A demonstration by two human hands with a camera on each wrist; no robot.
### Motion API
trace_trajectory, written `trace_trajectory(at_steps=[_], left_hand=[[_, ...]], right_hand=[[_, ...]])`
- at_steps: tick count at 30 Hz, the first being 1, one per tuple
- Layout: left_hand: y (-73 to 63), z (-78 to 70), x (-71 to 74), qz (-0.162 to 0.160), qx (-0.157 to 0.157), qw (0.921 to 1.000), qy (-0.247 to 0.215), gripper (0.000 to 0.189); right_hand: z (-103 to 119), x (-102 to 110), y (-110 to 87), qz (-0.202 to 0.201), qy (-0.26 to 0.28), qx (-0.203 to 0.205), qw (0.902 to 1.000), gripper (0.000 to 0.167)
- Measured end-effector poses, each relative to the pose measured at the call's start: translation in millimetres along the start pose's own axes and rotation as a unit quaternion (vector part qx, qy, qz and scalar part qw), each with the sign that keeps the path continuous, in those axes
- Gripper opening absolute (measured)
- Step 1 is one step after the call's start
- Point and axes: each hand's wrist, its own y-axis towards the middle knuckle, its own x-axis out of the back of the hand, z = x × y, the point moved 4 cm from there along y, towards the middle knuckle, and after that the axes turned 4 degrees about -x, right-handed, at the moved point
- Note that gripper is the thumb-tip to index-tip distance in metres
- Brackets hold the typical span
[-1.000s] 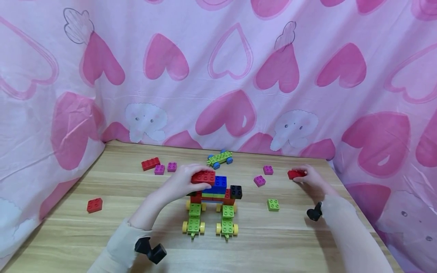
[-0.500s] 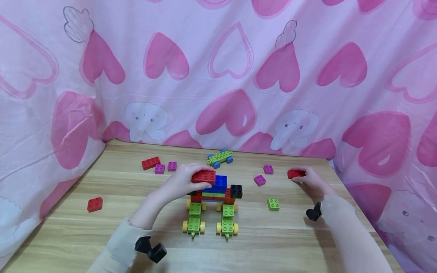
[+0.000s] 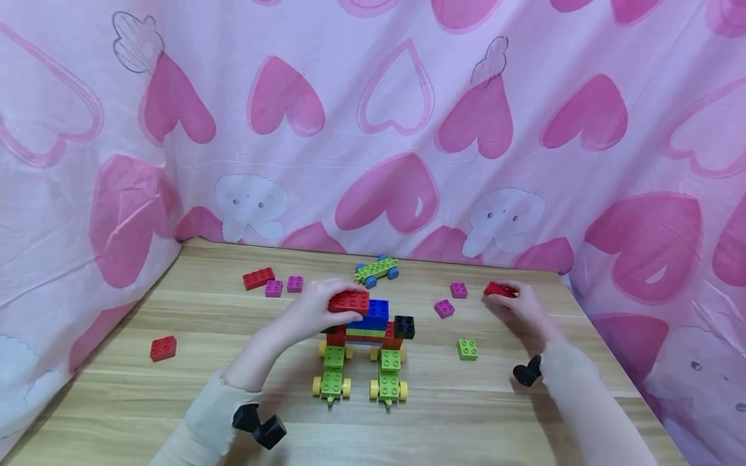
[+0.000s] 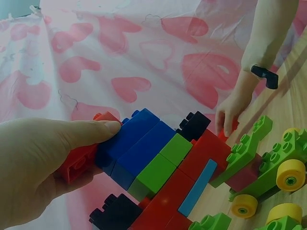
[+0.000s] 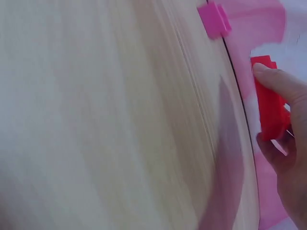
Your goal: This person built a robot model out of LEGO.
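My left hand grips a red brick at the left end of the blue bricks on top of a built model. Below the blue come green and red layers, with a black brick at the right end and another at the left, as the left wrist view shows. Lime wheeled bases with yellow wheels carry it. Toward the back right, my right hand pinches another red brick, thumb on one face and fingers behind.
Pink bricks and a lime brick lie between model and right hand. A lime car base with blue wheels stands at the back. Red bricks and more pink ones lie left. A heart-printed curtain borders the table.
My right hand has moved slightly left and back with its red brick, which is now tilted. My left hand and the model have stayed in place.
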Motion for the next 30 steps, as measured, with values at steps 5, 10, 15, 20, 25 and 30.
trace_trajectory(at_steps=[5, 10, 15, 20, 25, 30], left_hand=[[0.2, 0.4, 0.1, -0.004, 0.0, 1.0, -0.004, 0.039], [0.6, -0.7, 0.7, -0.005, -0.004, 1.0, -0.007, 0.039], [0.8, 0.0, 0.4, -0.005, -0.003, 1.0, -0.008, 0.039], [0.5, 0.9, 0.3, -0.006, -0.001, 0.9999, -0.009, 0.039], [0.5, 1.2, 0.2, -0.005, 0.0, 0.9999, -0.011, 0.039], [0.9, 1.4, 0.2, -0.003, 0.003, 0.9999, -0.009, 0.039]], right_hand=[[17.7, -14.4, -7.0, -0.044, 0.037, -0.002, 0.9983, 0.065], [46.8, -24.0, -7.6, -0.072, -0.049, 0.062, 0.9942, 0.058], [77.9, -35.3, -12.6, -0.064, -0.055, 0.096, 0.9918, 0.05], [110.5, -46.6, -22.9, -0.054, -0.051, 0.116, 0.9905, 0.046], [142.1, -58.8, -35.9, -0.032, -0.036, 0.132, 0.99, 0.044], [172.5, -71.8, -52.3, -0.015, -0.022, 0.176, 0.984, 0.043]])
